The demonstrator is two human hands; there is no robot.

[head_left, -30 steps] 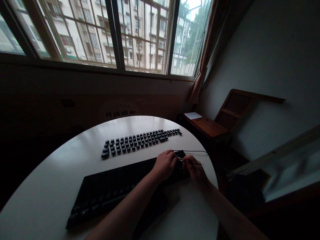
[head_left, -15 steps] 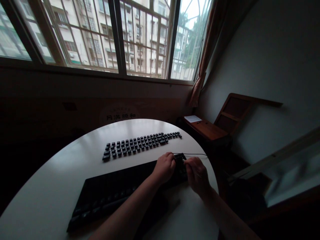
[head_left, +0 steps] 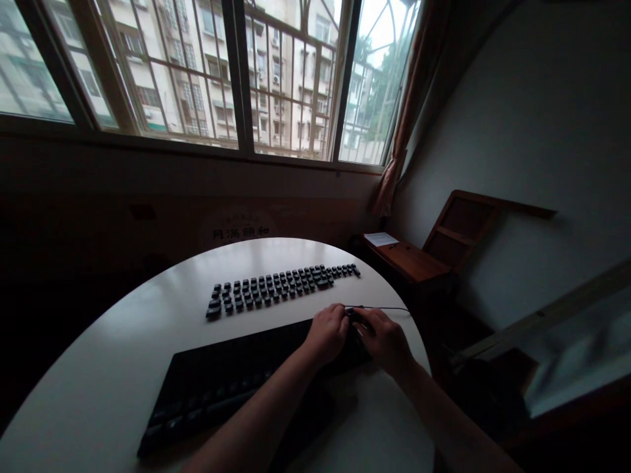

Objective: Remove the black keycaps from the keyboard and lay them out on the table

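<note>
A black keyboard [head_left: 236,368] lies slanted on the white round table, several keys still seated along its near side. My left hand [head_left: 329,332] rests over its right part, fingers curled down near the far edge. Close beside it, my right hand [head_left: 387,338] bends over the keyboard's far right corner, thumb and fingers drawn together. Between the two hands sits a small dark piece [head_left: 353,315], partly covered by fingertips. What the right fingers pinch is too dark and small to name. Beyond the keyboard, loose black keycaps [head_left: 269,289] stand in rows.
The white table [head_left: 98,368] has a curved edge close to my right forearm. A thin black cable [head_left: 384,308] runs from the keyboard's corner over that edge. A wooden chair [head_left: 419,263] with a paper [head_left: 380,239] on it stands beyond, below a barred window [head_left: 290,85].
My right hand drew back slightly from the corner, then returned beside the left hand. Thin pale lines seen at it earlier no longer show. The left hand stays on the keyboard.
</note>
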